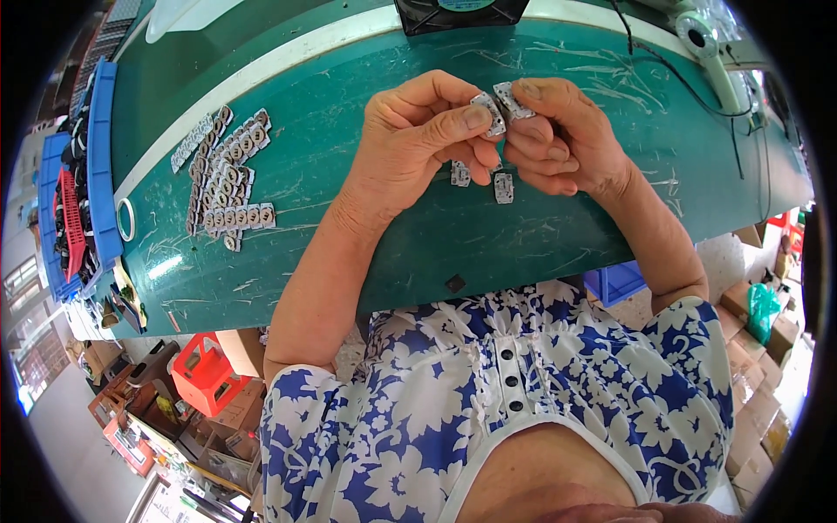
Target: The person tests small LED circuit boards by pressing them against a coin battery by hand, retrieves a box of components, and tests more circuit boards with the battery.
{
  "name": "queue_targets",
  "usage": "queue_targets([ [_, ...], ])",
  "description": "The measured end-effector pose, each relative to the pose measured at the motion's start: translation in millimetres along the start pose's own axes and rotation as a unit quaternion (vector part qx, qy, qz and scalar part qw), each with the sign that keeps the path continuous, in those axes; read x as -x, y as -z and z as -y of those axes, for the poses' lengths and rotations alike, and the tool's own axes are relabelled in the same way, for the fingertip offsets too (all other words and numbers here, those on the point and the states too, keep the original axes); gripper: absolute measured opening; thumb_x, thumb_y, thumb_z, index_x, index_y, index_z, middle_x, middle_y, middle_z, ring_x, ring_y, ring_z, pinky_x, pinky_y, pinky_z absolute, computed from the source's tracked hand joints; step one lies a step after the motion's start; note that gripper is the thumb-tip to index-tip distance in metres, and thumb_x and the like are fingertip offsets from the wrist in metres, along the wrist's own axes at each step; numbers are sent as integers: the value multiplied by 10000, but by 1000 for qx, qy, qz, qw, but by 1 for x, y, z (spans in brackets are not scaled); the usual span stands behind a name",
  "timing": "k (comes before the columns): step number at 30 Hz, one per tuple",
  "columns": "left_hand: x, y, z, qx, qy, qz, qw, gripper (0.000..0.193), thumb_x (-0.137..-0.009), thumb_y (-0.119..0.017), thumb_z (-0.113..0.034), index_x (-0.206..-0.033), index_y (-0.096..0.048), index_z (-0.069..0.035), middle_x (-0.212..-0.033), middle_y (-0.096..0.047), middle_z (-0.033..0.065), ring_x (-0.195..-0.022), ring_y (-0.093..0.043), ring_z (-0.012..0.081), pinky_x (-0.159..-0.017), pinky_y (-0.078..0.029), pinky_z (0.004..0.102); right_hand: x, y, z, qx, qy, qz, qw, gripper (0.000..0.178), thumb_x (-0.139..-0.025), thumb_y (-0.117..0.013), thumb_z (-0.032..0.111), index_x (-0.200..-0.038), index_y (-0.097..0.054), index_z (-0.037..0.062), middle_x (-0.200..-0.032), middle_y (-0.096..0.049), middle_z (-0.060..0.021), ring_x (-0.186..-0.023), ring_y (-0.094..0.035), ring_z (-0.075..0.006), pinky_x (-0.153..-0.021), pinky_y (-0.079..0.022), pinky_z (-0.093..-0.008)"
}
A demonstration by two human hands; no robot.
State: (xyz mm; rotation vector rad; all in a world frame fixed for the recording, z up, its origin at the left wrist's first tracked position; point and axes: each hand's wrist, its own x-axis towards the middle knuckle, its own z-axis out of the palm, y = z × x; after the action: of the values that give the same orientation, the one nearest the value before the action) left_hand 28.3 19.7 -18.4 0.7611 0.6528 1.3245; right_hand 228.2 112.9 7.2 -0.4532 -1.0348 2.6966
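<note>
Above the green tabletop, my left hand (pixel 433 122) pinches a small grey-white rectangular part (pixel 489 114) between thumb and fingers. My right hand (pixel 567 131) grips a second part (pixel 512 100) of the same sort, its thumb on one end. The two pieces are held close beside each other, tilted; whether they touch I cannot tell. On the table below my hands lie a similar loose part (pixel 504 188) and another (pixel 460 173), partly covered by my left fingers. Further left, many like pieces with brownish round middles (pixel 228 183) lie in tight rows.
Blue bins (pixel 106 166) with dark items and a red basket (pixel 70 222) stand at the left edge. A black fan-like box (pixel 460 16) is at the back. A white ring (pixel 126 219) and a small black square (pixel 455 283) lie on the green table (pixel 331 113). Cables hang at right.
</note>
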Motion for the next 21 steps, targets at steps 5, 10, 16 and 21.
queue_targets([
  [5,-3,-8,9,-115,-85,-76,987,114,-957,-691,-44,-1030,-682,44,-911,-724,125,-749,-731,169,-626,-632,296,-3,0,-4,147,42,-101,983,471,-1081,-462,352,-712,-498,62,-537,-387,13,-386,-394,-74,-355,-363,-236],
  [10,0,-15,14,-351,-207,-138,903,49,-931,-687,11,-979,-676,12,-858,-712,61,-718,-709,119,-621,-583,239,-7,3,-10,279,89,-167,942,453,-1071,-499,339,-717,-519,58,-537,-397,15,-400,-434,-66,-355,-369,-234],
  [16,-1,-13,20,-455,-288,-161,827,104,-875,-714,46,-932,-658,-21,-801,-678,61,-646,-677,116,-574,-530,241,-7,4,-10,283,70,-134,947,430,-1068,-506,318,-722,-515,63,-538,-398,17,-407,-452,-66,-357,-380,-239],
  [21,-2,-12,18,-452,-313,-158,820,111,-876,-716,42,-938,-652,-24,-805,-666,52,-654,-667,120,-588,-523,237,-5,6,-13,216,83,-114,966,442,-1065,-510,319,-703,-486,67,-540,-386,20,-404,-448,-72,-349,-379,-246],
])
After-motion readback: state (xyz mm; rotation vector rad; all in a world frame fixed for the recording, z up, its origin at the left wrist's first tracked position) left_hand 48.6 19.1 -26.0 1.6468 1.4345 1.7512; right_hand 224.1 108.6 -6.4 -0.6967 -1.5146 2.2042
